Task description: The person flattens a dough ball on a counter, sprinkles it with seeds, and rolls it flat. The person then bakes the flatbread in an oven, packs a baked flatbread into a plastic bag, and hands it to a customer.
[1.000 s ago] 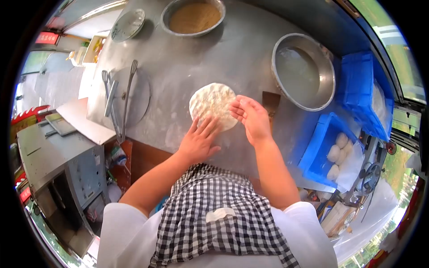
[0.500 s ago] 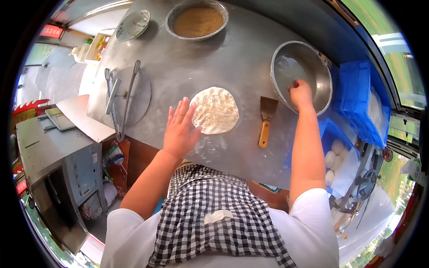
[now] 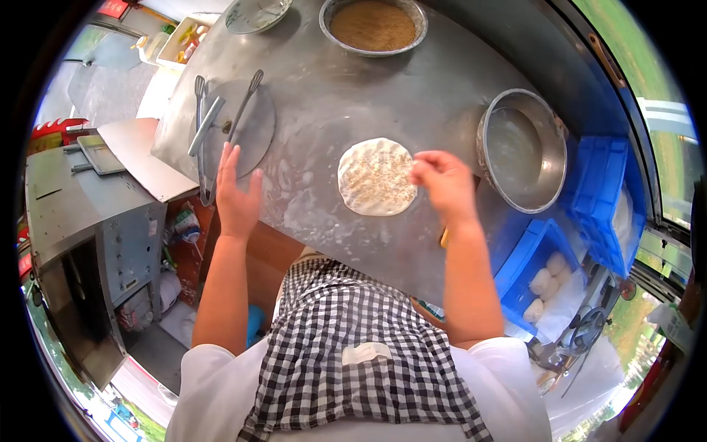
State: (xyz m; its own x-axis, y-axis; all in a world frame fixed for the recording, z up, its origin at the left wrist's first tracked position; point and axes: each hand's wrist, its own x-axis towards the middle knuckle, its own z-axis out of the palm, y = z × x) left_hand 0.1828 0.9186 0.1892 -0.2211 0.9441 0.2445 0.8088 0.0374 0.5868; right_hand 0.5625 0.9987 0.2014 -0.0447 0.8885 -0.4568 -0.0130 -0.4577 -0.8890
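Observation:
A round flat dough disc (image 3: 375,177), speckled with seeds, lies on the floured metal worktop (image 3: 331,96). My right hand (image 3: 442,184) hovers at the disc's right edge with fingertips pinched together over it. My left hand (image 3: 236,193) is open, fingers spread, at the worktop's left edge beside the round metal lid (image 3: 247,136) and the tongs (image 3: 202,132). It holds nothing.
A large steel bowl (image 3: 524,151) stands right of the disc. A steel bowl of brown seeds (image 3: 373,26) sits at the back. A blue crate with dough balls (image 3: 541,276) is at lower right. A metal oven cabinet (image 3: 88,243) stands to the left.
My right hand came back from the steel bowl to the disc's right edge, fingers pinched. My left hand moved away from the disc, leftward to the lid and tongs.

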